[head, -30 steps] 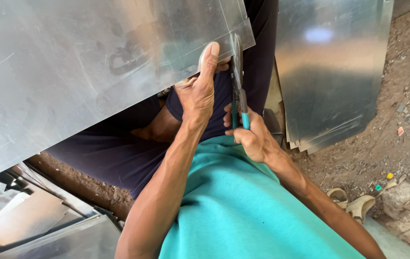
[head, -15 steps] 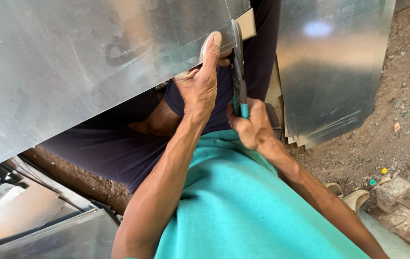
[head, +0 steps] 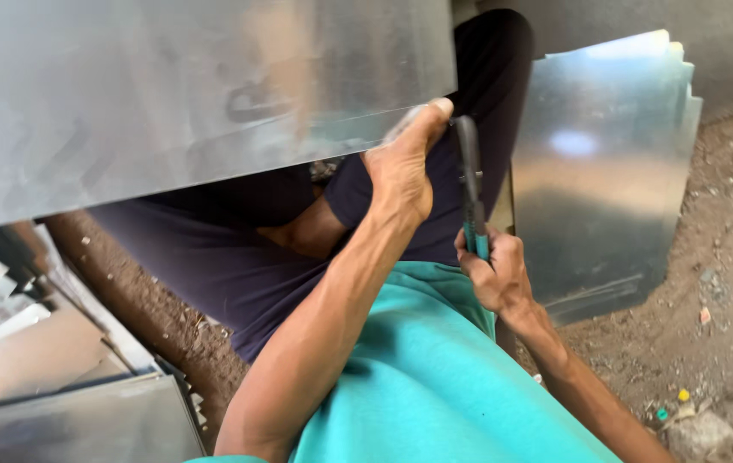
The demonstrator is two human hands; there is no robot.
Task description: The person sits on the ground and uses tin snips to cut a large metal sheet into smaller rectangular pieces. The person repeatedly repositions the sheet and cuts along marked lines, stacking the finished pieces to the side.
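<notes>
You are holding a large sheet of galvanised metal point(head: 178, 94) across your lap, filling the view from about nine o'clock to twelve o'clock, its grey surface dull, faintly mottled and throwing back soft reflections. Your left hand point(head: 401, 171) is gripping its lower right corner, thumb pressed up along the edge near the middle of the view, which looks like a way of keeping the thin, springy sheet steady and slightly lifted. Your right hand point(head: 493, 270), just toward four o'clock of the left one, is closing around the teal-sleeved handles of a pair of tin snips point(head: 469, 184), whose dark blades are pointing up at the sheet's right edge; the two hands are staying apart, each clamped on its own thing, so that one is bracing while the other is working the tool. Below them your dark trousers point(head: 238, 257) and teal shirt point(head: 435, 386) are taking up the lower middle. At about two o'clock a stack of shiny cut metal panels point(head: 606, 163) is leaning upright, its edges stepped. At eight o'clock more flat offcuts point(head: 49, 377) are lying on the bare, gritty dirt floor point(head: 718, 309).
</notes>
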